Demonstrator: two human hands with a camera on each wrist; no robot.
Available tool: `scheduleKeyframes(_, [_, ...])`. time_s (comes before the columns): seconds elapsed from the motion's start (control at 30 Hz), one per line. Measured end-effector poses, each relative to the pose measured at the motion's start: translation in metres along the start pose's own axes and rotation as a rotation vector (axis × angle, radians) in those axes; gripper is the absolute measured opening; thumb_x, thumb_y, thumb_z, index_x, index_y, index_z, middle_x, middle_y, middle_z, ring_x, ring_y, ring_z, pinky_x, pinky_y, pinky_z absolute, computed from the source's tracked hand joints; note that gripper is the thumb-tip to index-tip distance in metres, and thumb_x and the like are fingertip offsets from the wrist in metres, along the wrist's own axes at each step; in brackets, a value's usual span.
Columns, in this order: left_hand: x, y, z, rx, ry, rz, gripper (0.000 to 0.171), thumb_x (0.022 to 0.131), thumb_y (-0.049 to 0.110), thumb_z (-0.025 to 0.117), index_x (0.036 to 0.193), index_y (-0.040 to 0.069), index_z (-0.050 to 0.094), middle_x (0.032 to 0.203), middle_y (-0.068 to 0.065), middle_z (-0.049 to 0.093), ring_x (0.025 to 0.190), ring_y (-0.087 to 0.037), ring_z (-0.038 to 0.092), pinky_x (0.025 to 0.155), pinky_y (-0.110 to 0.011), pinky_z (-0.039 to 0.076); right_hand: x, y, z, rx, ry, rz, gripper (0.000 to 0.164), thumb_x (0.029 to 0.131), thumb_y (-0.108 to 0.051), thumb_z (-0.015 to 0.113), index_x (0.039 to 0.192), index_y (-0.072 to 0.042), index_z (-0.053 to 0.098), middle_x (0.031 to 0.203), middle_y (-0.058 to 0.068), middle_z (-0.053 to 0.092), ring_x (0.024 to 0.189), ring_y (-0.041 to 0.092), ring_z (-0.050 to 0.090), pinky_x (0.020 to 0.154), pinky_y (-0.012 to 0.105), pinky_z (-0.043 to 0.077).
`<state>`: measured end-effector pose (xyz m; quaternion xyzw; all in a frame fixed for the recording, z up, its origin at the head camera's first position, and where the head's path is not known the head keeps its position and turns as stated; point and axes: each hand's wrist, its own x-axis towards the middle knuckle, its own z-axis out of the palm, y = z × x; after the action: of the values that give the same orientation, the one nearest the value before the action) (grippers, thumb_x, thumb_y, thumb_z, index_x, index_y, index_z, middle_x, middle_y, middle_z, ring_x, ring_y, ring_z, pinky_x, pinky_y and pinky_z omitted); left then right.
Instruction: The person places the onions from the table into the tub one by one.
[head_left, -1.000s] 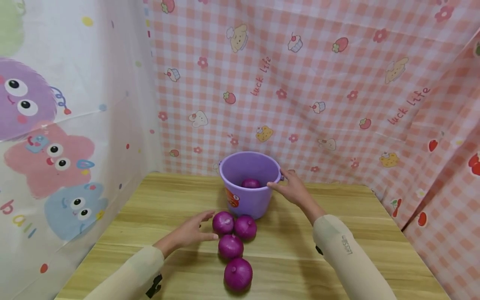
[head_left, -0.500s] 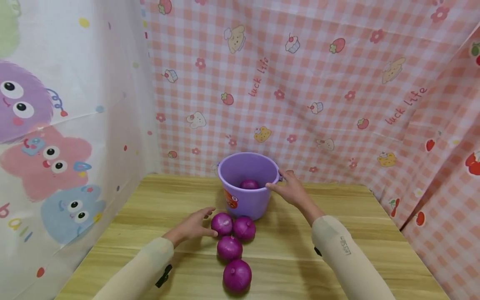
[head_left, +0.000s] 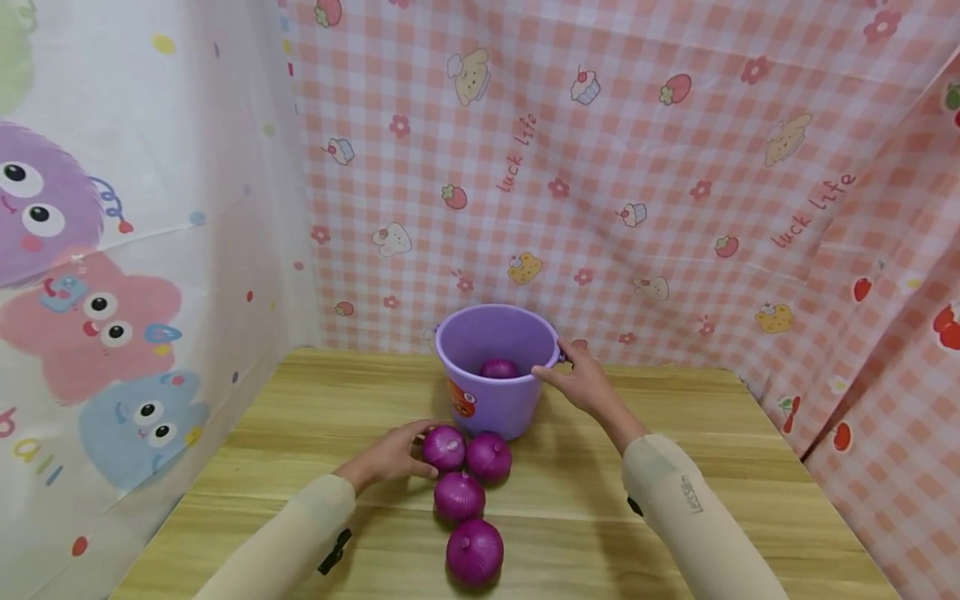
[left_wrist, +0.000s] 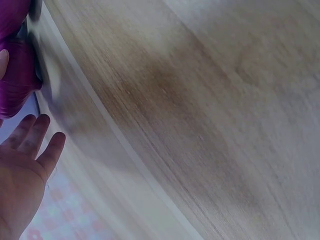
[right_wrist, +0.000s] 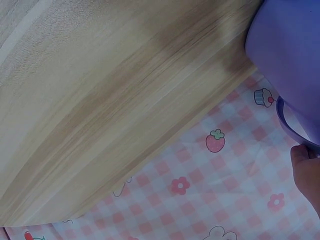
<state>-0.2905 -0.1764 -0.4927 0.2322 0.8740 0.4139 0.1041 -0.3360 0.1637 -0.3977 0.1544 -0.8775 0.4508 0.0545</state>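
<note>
Several purple onions stand on the table in the head view. My left hand [head_left: 390,454] is at the leftmost onion [head_left: 445,448], its fingers behind and its thumb in front. In the left wrist view the fingers of the left hand [left_wrist: 25,170] are spread and fairly straight beside an onion [left_wrist: 17,82]. A second onion [head_left: 489,457] touches the first on the right, and two more onions [head_left: 460,497] lie nearer me. With my right hand [head_left: 581,379] I hold the rim of a purple bucket [head_left: 498,408]. Another onion [head_left: 498,369] lies inside it.
The wooden table [head_left: 675,500] carries the bucket and onions. A pink checked curtain [head_left: 600,167] hangs behind it, and a white cartoon-print curtain [head_left: 247,150] on the left. The bucket's handle [right_wrist: 292,127] hangs at its side in the right wrist view.
My left hand has moved right to the leftmost onion, its fingers now reaching behind it. The right hand stays at the bucket's rim, and the onions keep their places.
</note>
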Motion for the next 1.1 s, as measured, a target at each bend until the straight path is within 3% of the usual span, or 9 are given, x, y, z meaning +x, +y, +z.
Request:
scheduleKeyframes(0.27, [0.0026,-0.0019,0.0011,-0.002,0.007,0.03,0.081,0.078,0.008,0.084,0.148,0.001,0.042,0.133,-0.02,0.055,0.121,-0.039,0.054,0.101,-0.053,0.046,0.0,0.0029,0.0003,0.005,0.002,-0.015,0.078,0.092,-0.038,0.072,0.153,-0.006,0.036,0.142,0.022,0.052,0.131,0.036,0.045,0.109,0.059,0.034])
scheduleKeyframes(0.7, [0.0039,-0.0002,0.0026,-0.015,0.004,-0.009,0.079,0.08,0.01,0.083,0.147,0.001,0.041,0.13,-0.021,0.056,0.112,-0.036,0.061,0.096,-0.049,0.051,-0.0005,0.0005,0.0005,0.004,0.01,0.001,0.075,0.091,-0.035,0.073,0.153,-0.009,0.038,0.142,0.018,0.052,0.132,0.036,0.045,0.108,0.056,0.037])
scheduleKeyframes(0.87, [0.0024,0.0014,0.0026,-0.01,0.02,-0.002,0.076,0.079,0.009,0.084,0.144,0.002,0.045,0.126,-0.021,0.057,0.108,-0.035,0.063,0.092,-0.045,0.054,-0.0007,0.0,0.0004,0.004,0.016,-0.018,0.074,0.091,-0.034,0.073,0.152,-0.008,0.04,0.141,0.019,0.053,0.13,0.035,0.047,0.106,0.055,0.039])
scheduleKeyframes(1.1, [-0.0005,0.0044,-0.002,-0.018,0.085,-0.042,0.071,0.079,0.01,0.084,0.14,0.005,0.048,0.12,-0.017,0.06,0.106,-0.031,0.062,0.09,-0.044,0.054,0.0003,0.0009,0.0004,0.008,0.002,-0.012,0.076,0.092,-0.036,0.072,0.153,-0.009,0.038,0.144,0.019,0.051,0.132,0.035,0.046,0.106,0.056,0.04])
